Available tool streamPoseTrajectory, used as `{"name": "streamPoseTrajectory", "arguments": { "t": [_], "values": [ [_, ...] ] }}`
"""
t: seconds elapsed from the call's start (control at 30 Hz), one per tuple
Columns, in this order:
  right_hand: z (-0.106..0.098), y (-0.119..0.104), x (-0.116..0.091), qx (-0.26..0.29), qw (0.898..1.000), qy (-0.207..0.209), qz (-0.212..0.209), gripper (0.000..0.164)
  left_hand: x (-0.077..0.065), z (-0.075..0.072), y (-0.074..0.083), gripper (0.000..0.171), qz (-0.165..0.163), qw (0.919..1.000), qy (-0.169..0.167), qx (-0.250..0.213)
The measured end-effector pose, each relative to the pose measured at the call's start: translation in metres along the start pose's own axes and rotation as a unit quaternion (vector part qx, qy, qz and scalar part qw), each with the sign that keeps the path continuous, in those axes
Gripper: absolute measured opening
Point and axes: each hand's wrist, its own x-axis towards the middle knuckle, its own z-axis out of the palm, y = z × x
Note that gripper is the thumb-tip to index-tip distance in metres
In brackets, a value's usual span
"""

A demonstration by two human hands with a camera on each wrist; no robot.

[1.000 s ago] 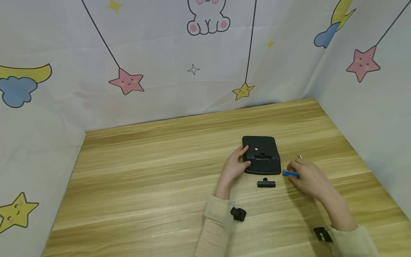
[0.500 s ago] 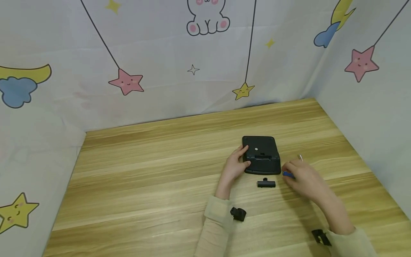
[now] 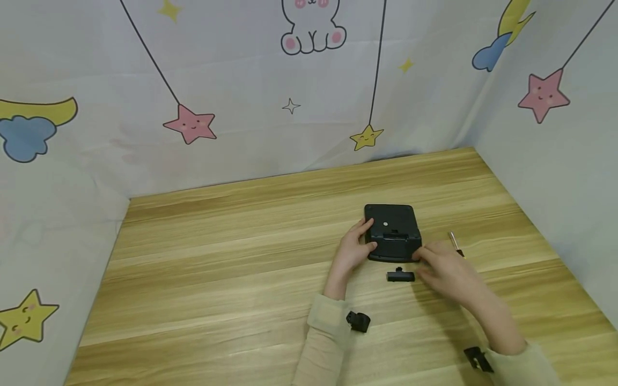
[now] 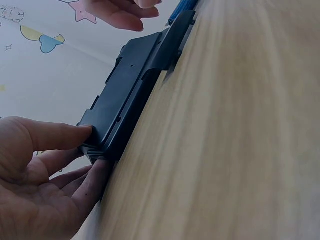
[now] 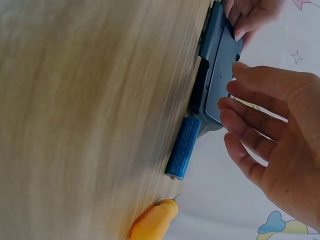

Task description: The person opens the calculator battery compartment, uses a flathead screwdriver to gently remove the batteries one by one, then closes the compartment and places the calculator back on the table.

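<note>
A black calculator (image 3: pixel 398 247) lies face down on the wooden table, its narrow battery slot uncovered. My left hand (image 3: pixel 351 252) grips its left edge, thumb on top and fingers at the side and underneath, as the left wrist view shows. My right hand (image 3: pixel 451 273) hovers by the near right corner; in the right wrist view its fingers curve loosely and hold nothing. Just in front of the calculator rests a small black battery cover (image 3: pixel 400 276) with a tab. A blue battery (image 5: pixel 182 148) lies on the table by the calculator's right side, hidden under my right hand in the head view.
Right of my right hand lies a screwdriver (image 3: pixel 455 243), partly hidden; its yellow-orange handle (image 5: pixel 154 222) shows in the right wrist view. Black wrist-camera mounts (image 3: pixel 359 321) sit at both cuffs. A printed white curtain (image 3: pixel 251 150) borders the table's back and sides.
My right hand has moved left toward the calculator's corner, first over and then past the blue battery, exposing more of the screwdriver. My left hand and the calculator have stayed in place.
</note>
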Motion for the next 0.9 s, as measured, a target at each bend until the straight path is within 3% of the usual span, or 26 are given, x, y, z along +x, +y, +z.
{"name": "streamPoseTrajectory", "arguments": {
  "t": [0.9],
  "values": [
    [0.013,-0.016,0.006,-0.012,0.998,-0.063,-0.002,0.029,0.0,0.002,-0.002,0.058,-0.001,0.9998,0.003,0.021]
  ]
}}
